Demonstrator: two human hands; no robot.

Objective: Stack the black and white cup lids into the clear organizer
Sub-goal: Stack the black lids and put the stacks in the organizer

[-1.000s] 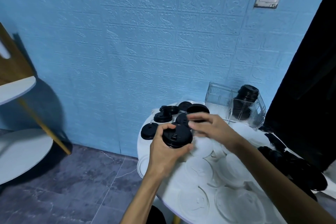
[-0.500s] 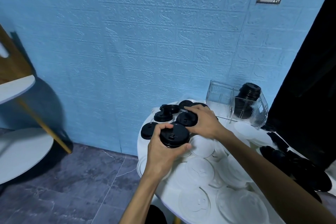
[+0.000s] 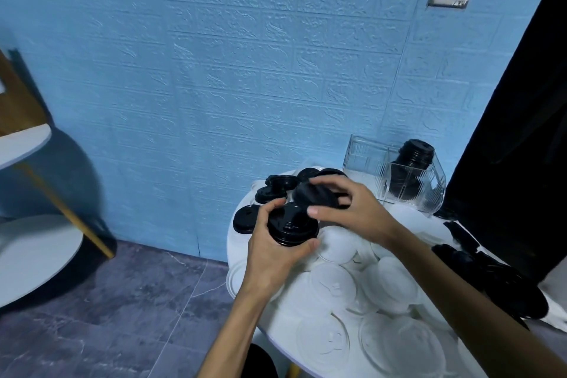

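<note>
My left hand (image 3: 274, 252) grips a small stack of black lids (image 3: 291, 225) above the round white table (image 3: 245, 255). Just above that stack, my right hand (image 3: 352, 209) pinches a single black lid (image 3: 313, 195), lifted and tilted. More loose black lids (image 3: 245, 218) lie at the table's far left edge. Several white lids (image 3: 333, 285) cover the near part of the table. The clear organizer (image 3: 362, 156) stands at the back right, with a tall stack of black lids (image 3: 414, 159) in its right compartment.
A blue brick-pattern wall stands right behind the table. Black cloth-like items (image 3: 491, 273) lie at the table's right edge, beside a dark curtain (image 3: 521, 132). A white two-tier shelf (image 3: 27, 239) with a wooden leg stands at the far left over grey floor.
My right hand reached to the loose black lids at the back, took hold of one and has lifted it toward the stack held in my left hand.
</note>
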